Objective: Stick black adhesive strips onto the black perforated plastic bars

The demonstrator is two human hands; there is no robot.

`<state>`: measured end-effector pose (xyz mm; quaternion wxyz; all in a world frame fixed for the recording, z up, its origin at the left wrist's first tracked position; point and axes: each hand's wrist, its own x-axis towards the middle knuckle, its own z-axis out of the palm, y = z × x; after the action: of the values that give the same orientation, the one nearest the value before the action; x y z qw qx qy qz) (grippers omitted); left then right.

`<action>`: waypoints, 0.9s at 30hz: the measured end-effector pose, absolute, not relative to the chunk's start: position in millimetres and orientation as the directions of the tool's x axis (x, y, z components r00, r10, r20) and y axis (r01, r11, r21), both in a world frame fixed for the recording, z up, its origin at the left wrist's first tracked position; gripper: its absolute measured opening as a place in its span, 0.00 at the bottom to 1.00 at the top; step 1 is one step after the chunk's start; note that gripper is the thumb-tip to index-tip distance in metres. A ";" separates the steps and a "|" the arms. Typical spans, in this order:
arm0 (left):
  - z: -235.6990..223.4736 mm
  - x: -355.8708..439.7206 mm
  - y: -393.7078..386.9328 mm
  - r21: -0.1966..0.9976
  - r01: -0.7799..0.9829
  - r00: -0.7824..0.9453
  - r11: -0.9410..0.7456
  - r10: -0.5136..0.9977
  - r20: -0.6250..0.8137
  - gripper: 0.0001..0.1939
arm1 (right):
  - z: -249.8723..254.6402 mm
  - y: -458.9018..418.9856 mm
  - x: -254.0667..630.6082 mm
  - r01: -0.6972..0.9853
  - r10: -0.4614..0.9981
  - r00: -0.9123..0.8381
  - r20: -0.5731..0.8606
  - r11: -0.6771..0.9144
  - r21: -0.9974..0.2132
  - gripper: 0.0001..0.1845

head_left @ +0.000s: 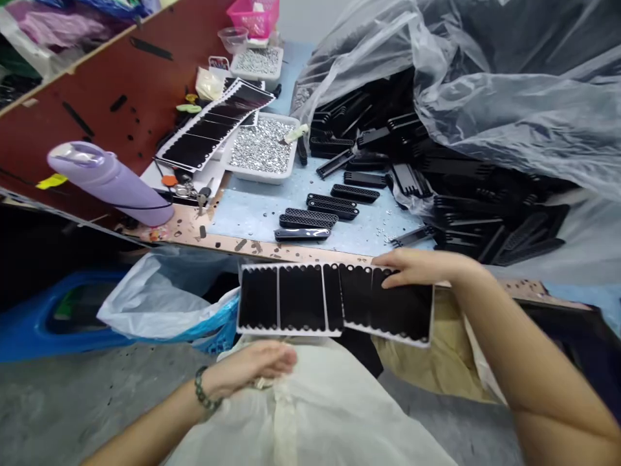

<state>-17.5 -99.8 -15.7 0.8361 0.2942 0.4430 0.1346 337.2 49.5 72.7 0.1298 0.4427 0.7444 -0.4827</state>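
In front of my lap lie two overlapping white-edged sheets bearing black panels with scalloped edges: a left black-panelled sheet [301, 301] and a right black-panelled sheet [388, 314]. My right hand [420, 266] grips the upper edge of the right one, fingers over its front; the thumb is hard to make out. Below the left sheet, my left hand [255, 366] hovers over my pale apron [330, 401], fingers loosely stretched and nothing visible in them. Several black handle-shaped pieces [310, 218] lie on the blue work surface [242, 213] beyond the sheets.
A white tray [259, 176] of small silver bits sits behind, beside more black-panelled sheets [218, 126]. At left stands a purple bottle [111, 181]. Clear plastic [490, 110] partly covers a black heap [466, 213] at right. A plastic bag [160, 291] hangs below the table edge.
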 end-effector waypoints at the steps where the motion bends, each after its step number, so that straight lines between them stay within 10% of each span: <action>1: -11.1 -21.1 -98.0 0.696 0.242 0.633 0.677 0.433 -0.641 0.14 | 79.1 59.6 339.9 0.847 0.523 -0.516 -0.678 0.192 -0.496 0.18; 6: 1.8 -8.7 -42.9 0.936 0.346 0.437 -0.060 0.893 -0.105 0.19 | 76.4 85.4 309.5 0.880 0.562 -0.460 -0.687 0.395 -0.266 0.17; 10: -17.9 33.2 -12.5 0.861 0.412 0.468 -0.298 0.880 0.080 0.42 | 66.9 89.0 295.6 0.802 0.575 -0.597 -0.559 0.454 -0.388 0.23; 16: -21.9 81.3 -0.5 0.804 0.328 0.606 -0.495 0.763 0.223 0.30 | 65.4 69.5 286.2 0.778 0.789 -0.532 -0.308 0.312 -0.545 0.10; 21: -22.8 95.4 24.4 0.960 0.194 0.408 -0.202 0.907 0.108 0.12 | 119.0 47.0 301.8 0.771 0.854 -0.519 -0.047 0.443 -0.457 0.19; 24: -23.1 90.5 34.3 0.996 -0.088 0.127 -0.004 0.992 0.015 0.12 | 111.2 13.1 322.9 0.630 0.922 0.046 0.385 0.272 -0.727 0.15; 27: -20.3 87.0 36.6 0.974 -0.216 -0.022 0.066 0.997 -0.072 0.14 | 52.6 -31.9 314.8 0.339 0.998 -0.061 0.007 0.027 -0.940 0.24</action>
<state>87.0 36.6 -20.3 0.5610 0.4177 0.4672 0.5409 314.8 -31.9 52.6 -0.3957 0.5594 0.5975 -0.4165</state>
